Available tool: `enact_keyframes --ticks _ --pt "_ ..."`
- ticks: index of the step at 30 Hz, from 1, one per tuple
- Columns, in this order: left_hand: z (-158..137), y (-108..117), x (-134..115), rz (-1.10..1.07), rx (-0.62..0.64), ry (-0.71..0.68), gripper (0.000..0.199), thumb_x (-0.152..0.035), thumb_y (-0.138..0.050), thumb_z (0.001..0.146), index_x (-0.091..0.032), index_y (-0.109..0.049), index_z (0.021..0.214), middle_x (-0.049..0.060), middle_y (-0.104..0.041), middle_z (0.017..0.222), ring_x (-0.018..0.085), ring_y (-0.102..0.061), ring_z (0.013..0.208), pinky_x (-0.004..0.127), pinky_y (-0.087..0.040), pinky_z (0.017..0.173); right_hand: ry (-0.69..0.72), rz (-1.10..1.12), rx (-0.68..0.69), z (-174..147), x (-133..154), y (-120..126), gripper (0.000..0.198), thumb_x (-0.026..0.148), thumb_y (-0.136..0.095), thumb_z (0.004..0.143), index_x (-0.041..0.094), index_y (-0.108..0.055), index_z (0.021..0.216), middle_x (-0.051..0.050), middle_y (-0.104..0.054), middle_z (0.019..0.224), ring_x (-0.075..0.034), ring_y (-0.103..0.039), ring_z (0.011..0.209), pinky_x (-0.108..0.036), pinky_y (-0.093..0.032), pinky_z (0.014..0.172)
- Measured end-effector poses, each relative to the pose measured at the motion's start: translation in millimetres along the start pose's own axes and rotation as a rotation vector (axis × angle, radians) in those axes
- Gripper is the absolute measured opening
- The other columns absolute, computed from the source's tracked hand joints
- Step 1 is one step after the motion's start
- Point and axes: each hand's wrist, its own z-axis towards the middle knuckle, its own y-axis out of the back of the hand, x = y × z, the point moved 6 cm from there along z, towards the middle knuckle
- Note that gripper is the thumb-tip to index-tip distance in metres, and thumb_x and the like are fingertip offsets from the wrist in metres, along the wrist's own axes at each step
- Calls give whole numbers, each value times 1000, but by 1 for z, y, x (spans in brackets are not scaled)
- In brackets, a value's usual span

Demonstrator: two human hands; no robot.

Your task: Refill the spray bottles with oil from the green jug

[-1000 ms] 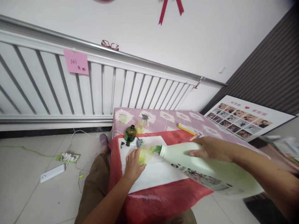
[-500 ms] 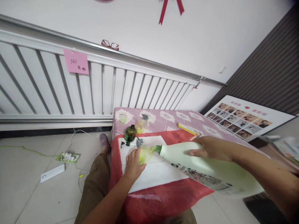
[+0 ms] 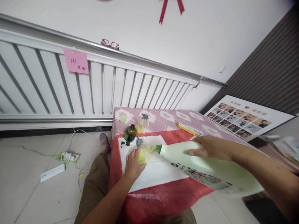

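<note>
bracing the small yellow bottle [image 3: 145, 156] with left hand [image 3: 134, 165], tipping the big pale green jug [image 3: 217, 174] with right hand [image 3: 209, 149].

left: forearm comes up from the bottom edge, angled to the right, palm against the bottle's near-left side. fingers curled around the body, thumb low on the near side. grip is on the bottle, which leans with its neck toward the jug.

right: forearm reaches in from the right edge, elbow side lower than the wrist, hand laid over the upper side of the jug behind its neck. thumb lies along the near face, pointing left; the other fingers go over the far side, so their exact hold is hidden, but the hand is clamped on the jug. jug lies nearly flat, green spout [image 3: 158, 148] at the small bottle's mouth. can't tell if liquid is flowing.

small bottle is over the white cloth [image 3: 161, 174], which lies on the red cloth [image 3: 163, 199]. grey pump head [image 3: 139, 142] sits just behind it, black pump head [image 3: 126, 143] to the left, dark green bottle [image 3: 130, 133] upright behind that.
</note>
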Motion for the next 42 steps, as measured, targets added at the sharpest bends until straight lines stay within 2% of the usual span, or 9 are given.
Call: enact_keyframes --ticks 3,15,20,26,31,42 --pt "0 -1 1 -1 -3 -1 84 -24 -72 73 -27 -33 147 10 -48 147 27 -41 139 45 -30 114 10 23 52 -1 3 -1 58 76 -52 76 23 -64 95 -9 -74 98 -31 -69 90 -38 -49 73" --pt "0 -2 1 2 9 8 83 -25 -72 73 -26 -32 147 10 -47 148 27 -40 139 44 -29 115 -11 18 48 -3 5 1 53 72 -53 77 23 -62 95 -10 -73 99 -31 -69 90 -39 -50 74" --pt "0 -2 1 3 16 8 83 -26 -72 73 -25 -33 147 10 -48 147 27 -40 139 44 -28 115 -6 -2 43 -3 5 1 57 76 -51 76 23 -62 94 -10 -73 99 -32 -68 91 -38 -49 74" --pt "0 -1 0 3 18 11 84 -27 -73 73 -28 -32 147 9 -47 148 27 -39 140 44 -29 115 -13 0 45 -3 6 2 56 74 -52 76 23 -63 95 -10 -73 100 -31 -68 91 -38 -49 74" --pt "0 -1 0 4 19 9 83 -26 -72 74 -26 -32 147 11 -46 149 27 -39 141 45 -29 115 -22 20 54 -2 5 1 53 72 -54 75 23 -63 94 -9 -74 98 -31 -69 90 -38 -49 73" --pt "0 -2 1 14 21 14 86 -25 -73 73 -29 -30 148 9 -46 148 27 -38 141 43 -28 116 -10 33 63 -4 9 2 53 73 -54 76 23 -62 92 -10 -74 97 -32 -69 90 -39 -49 73"
